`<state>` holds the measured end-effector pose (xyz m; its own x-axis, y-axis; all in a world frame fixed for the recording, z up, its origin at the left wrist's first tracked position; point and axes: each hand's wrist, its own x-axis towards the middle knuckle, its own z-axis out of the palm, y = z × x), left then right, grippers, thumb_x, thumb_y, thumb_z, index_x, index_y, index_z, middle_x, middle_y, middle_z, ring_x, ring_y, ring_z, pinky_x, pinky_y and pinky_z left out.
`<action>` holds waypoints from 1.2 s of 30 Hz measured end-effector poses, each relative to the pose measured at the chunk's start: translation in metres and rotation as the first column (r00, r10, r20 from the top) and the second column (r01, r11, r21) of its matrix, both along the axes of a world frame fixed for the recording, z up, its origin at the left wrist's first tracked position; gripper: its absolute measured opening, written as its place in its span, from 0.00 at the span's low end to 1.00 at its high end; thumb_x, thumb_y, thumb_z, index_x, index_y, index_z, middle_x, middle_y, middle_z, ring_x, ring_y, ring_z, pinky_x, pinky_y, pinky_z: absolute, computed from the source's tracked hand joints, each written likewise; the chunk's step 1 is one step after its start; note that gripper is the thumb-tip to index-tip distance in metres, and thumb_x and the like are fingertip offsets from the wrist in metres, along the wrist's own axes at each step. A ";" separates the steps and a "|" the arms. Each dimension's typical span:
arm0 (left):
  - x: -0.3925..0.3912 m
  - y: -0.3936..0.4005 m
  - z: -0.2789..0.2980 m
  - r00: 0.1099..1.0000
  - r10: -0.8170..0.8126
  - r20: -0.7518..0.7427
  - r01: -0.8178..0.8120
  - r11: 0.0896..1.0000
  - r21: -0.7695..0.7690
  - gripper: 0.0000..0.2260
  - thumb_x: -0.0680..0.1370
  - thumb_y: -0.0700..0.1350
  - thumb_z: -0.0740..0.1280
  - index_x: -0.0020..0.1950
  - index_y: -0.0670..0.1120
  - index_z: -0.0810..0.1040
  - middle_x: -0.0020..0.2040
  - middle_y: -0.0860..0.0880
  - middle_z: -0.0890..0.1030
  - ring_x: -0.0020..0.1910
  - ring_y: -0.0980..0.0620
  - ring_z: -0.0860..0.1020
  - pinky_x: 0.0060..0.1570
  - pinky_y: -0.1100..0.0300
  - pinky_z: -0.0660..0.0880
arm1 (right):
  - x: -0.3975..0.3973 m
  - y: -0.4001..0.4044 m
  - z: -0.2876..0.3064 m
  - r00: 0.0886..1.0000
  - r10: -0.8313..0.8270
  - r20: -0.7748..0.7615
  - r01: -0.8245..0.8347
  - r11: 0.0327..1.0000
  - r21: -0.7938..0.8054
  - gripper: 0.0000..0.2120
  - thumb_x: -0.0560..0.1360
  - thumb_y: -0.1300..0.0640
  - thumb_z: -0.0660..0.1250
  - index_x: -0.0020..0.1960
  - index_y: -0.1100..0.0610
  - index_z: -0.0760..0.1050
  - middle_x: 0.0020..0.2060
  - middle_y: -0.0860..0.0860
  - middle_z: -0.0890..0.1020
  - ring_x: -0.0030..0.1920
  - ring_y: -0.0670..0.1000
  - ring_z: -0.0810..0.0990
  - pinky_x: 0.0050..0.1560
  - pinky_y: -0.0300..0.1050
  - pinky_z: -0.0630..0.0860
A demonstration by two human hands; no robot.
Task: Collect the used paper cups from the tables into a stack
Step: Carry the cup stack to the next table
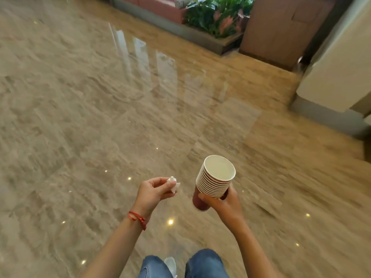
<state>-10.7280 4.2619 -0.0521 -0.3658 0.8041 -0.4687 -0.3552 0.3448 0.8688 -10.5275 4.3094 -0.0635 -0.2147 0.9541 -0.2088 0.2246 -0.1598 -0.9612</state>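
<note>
The right hand (222,203) has its grip wrapped round the lower part of the stack of paper cups (213,182), thumb on the near side, fingers curled behind, and the stack is carried out in front of the body over the polished stone floor (100,117). Its long axis leans up and away to the right, white rims fanned at the top, the red base of the bottom cup poking out below the hand toward the left. The open mouth faces up toward the camera, so a next cup would, I judge, have to drop in from above along that tilt. The left hand (154,192) sits just beside the stack, to its left and level with the red base, but its grip is taken: fingertips pinch a crumpled white tissue (173,183). No tabletop and no loose cup in sight, only a planter (212,19) and a cream cabinet (337,77) ahead, with both knees in blue jeans (204,263) below.
</note>
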 end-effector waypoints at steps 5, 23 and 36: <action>0.011 0.085 -0.001 0.988 -0.153 0.005 0.153 0.988 -0.007 0.03 0.70 0.38 0.72 0.41 0.39 0.82 0.36 0.44 0.84 0.35 0.51 0.82 0.36 0.63 0.79 | 0.016 0.054 0.000 0.985 -0.170 0.024 0.171 0.985 -0.014 0.27 0.60 0.59 0.80 0.55 0.52 0.73 0.47 0.43 0.82 0.47 0.39 0.80 0.40 0.31 0.75; 0.091 0.416 0.013 0.929 -0.371 0.013 0.370 0.928 0.036 0.02 0.70 0.38 0.72 0.38 0.42 0.84 0.36 0.43 0.84 0.36 0.51 0.83 0.36 0.64 0.79 | 0.100 0.333 0.002 0.906 -0.423 0.015 0.423 0.906 -0.003 0.25 0.62 0.64 0.79 0.55 0.56 0.74 0.47 0.47 0.83 0.44 0.38 0.80 0.41 0.30 0.75; 0.088 0.715 0.002 0.903 -0.430 0.009 0.429 0.902 0.047 0.03 0.71 0.38 0.71 0.37 0.43 0.84 0.36 0.44 0.85 0.35 0.51 0.83 0.33 0.65 0.78 | 0.098 0.611 -0.007 0.863 -0.505 -0.008 0.505 0.863 0.014 0.27 0.61 0.64 0.79 0.55 0.52 0.73 0.48 0.46 0.83 0.48 0.42 0.81 0.45 0.34 0.76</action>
<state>-10.6400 4.9769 -0.0506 0.0280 0.9007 -0.4336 -0.1974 0.4302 0.8809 -10.4296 4.9205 -0.0706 0.2962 0.9352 -0.1939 0.1132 -0.2360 -0.9651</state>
